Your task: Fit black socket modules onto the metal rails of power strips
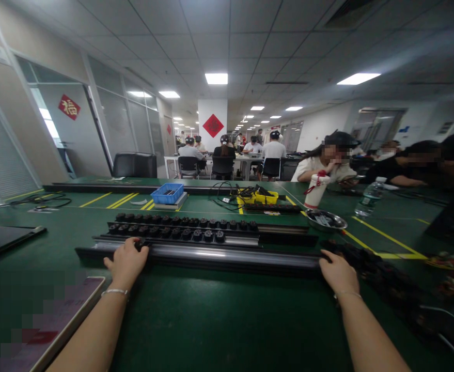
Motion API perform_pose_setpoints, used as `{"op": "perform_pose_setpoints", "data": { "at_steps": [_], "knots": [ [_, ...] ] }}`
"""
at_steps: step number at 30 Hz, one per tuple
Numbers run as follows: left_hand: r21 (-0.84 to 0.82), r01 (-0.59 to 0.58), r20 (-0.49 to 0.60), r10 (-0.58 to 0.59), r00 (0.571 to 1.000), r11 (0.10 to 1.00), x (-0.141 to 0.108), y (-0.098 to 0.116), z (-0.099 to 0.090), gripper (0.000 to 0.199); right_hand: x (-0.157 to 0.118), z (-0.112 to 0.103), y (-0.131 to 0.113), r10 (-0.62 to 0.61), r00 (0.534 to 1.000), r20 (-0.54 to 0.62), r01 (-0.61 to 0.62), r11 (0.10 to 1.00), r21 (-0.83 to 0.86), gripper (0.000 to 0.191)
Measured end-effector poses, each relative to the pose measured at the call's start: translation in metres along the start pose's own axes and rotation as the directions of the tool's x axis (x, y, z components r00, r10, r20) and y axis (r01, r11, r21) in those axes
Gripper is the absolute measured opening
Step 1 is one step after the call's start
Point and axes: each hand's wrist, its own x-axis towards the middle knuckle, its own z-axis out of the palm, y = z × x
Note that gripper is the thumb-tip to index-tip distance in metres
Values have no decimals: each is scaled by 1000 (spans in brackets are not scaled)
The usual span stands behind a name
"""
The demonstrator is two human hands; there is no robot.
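A long black rail [234,256] with a shiny channel lies crosswise on the green table. Near its left end, my left hand [126,262] is closed on a small black part [139,245], held between thumb and forefinger at the channel. The fingers of my right hand [340,274] are closed round the right end of the rail; its fingertips are partly hidden. Just behind lie more rails, carrying two rows of round black parts [198,235]. A dark pile of black parts [381,279] is right of my right hand.
Farther back are a blue bin [167,193], a yellow bin [265,197] with cables, a metal bowl [326,220], a white bottle [316,191] and a water bottle [370,197]. A framed panel [91,294] lies front left. People sit across the table at the right.
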Motion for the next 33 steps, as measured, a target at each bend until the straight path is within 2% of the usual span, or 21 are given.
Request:
{"op": "perform_pose_setpoints", "data": {
  "at_steps": [19, 27, 33],
  "knots": [
    [2, -85, 18, 85, 996, 996, 6, -2, 9, 43, 2, 0, 0, 46, 998, 46, -47, 999, 12, 49],
    [10, -114, 30, 114, 993, 993, 6, -1, 8, 41, -2, -3, -4, -1, 1000, 1, 1, 1000, 19, 48],
    [-19, -152, 37, 152, 988, 988, 5, 0, 10, 37, -1, -2, -2, 32, 999, 32, -32, 999, 18, 49]
  ]
}}
